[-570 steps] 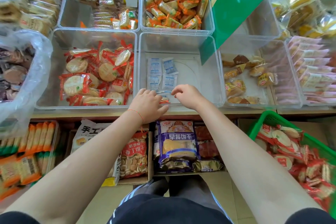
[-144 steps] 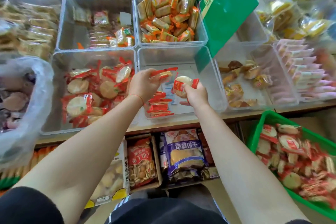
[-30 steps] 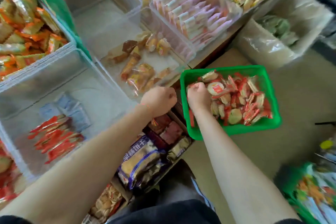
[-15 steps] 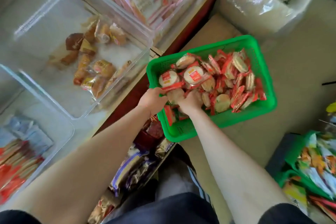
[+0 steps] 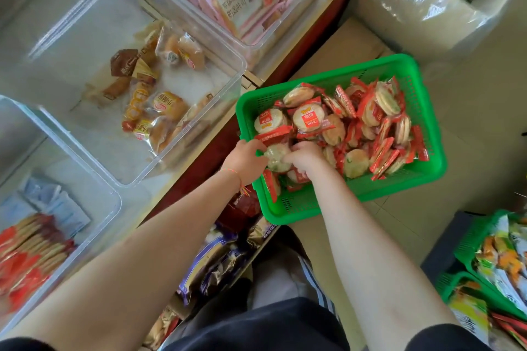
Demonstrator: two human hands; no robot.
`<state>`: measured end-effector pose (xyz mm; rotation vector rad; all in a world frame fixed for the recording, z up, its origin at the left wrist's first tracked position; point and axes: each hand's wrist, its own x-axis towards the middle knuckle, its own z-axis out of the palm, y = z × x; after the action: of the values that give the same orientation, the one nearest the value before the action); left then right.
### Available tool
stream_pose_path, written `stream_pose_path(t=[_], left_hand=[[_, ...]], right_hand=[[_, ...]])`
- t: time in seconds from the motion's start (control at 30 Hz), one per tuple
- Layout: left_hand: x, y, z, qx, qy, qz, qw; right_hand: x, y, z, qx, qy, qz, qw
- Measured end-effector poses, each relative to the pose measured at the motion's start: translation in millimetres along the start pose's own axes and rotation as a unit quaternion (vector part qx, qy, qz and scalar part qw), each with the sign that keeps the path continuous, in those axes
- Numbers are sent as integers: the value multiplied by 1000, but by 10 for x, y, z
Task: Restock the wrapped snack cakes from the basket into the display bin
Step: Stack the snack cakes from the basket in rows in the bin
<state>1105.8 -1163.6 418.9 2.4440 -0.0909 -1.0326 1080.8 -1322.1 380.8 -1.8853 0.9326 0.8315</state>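
The snack cakes (image 5: 336, 128), round w/ red wrappers, fill the green basket (image 5: 427, 168) on the floor at right. Both hands are now at its near-left corner: the left hand (image 5: 245, 161) and right hand (image 5: 303, 158) curl around one pale cake (image 5: 275, 158) between them, gripping it together. A sec ago the right hand was alone in the basket and the left was a fist over the shelf edge; now both are in, so a new batch is probably being gathered. The display bin (image 5: 85, 239) at near left has only a short row of cakes, so much restocking remains. Fingers are partly hidden under wrappers; whether more cakes are held below, I cannot tell. The bin is cut off by the left edge.
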Motion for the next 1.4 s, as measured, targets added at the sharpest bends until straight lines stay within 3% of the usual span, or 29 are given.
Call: stream_pose_path(t=[0.17, 0.23, 0.3, 0.37, 0.5, 0.57, 0.67, 0.8, 0.9, 1.03, 1.17, 1.27, 1.4], left_hand=[[-80, 80, -17, -121, 48, 44, 990], [-88, 104, -47, -156, 16, 60, 986], [-73, 111, -65, -156, 9, 59, 986], [-44, 103, -78, -179, 54, 30, 982], [2, 70, -89, -295, 46, -40, 954], [26, 57, -97, -325, 75, -63, 941], [49, 37, -125, -369, 83, -101, 920], [54, -5, -183, -433, 23, -119, 893], [29, -30, -228, -464, -8, -115, 878], [-43, -64, -286, -438, 31, -101, 893], [-151, -118, -300, -462, 37, -105, 880], [-282, -150, -331, -473, 25, -106, 874], [-499, -317, -372, -438, 28, -96, 893]], right_hand=[[-281, 102, -440, 8, -102, -52, 993], [-365, 97, -521, 33, -129, -75, 988], [-377, 64, -542, 49, -142, -98, 984], [-371, 12, -547, 66, -152, -111, 980], [-291, -77, -554, 76, -129, -83, 985], [-219, -67, -558, 144, -90, 6, 985], [-128, -60, -535, 157, -75, 102, 980], [22, -131, -396, 310, -73, 142, 937], [85, -155, -293, 418, -53, 151, 894], [99, -103, -197, 443, -31, 129, 887], [-51, 3, -110, 494, -15, 94, 864], [-285, 162, -72, 520, -72, 23, 851], [-680, 260, 67, 494, -239, -62, 833]])
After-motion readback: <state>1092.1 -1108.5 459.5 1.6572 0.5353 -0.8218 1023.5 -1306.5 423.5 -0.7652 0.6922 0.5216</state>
